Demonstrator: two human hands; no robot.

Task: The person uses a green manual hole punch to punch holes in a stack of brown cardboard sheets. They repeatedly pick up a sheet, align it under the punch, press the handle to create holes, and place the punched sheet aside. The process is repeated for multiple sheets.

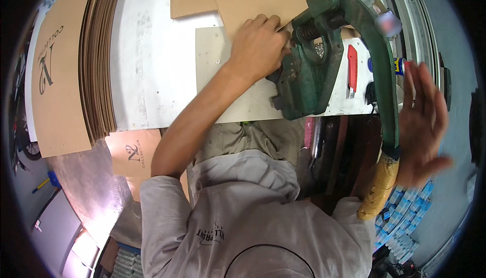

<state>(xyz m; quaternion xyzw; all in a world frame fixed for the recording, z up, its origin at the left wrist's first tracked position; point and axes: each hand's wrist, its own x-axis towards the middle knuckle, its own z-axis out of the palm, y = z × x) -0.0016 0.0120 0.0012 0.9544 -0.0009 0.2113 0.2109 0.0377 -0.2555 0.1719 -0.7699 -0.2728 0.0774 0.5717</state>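
A green hand-lever press (311,75) stands on the white table, its long lever (390,91) curving down to a grip wrapped in yellow tape (378,187). My left hand (260,43) is closed at the edge of a flat brown paper bag (243,0), close beside the press's jaws. Its fingertips and whatever lies under them are partly hidden. To the right of the lever, my right hand (420,121) is open with fingers apart, blurred by motion and holding nothing. It looks close to the lever; whether they touch I cannot tell.
A thick stack of brown bags (61,70) stands at the left. A red box cutter (352,70) lies right of the press. On a grey board (207,45) sits a small metal ring (217,61). Another brown bag (134,151) shows below the table edge.
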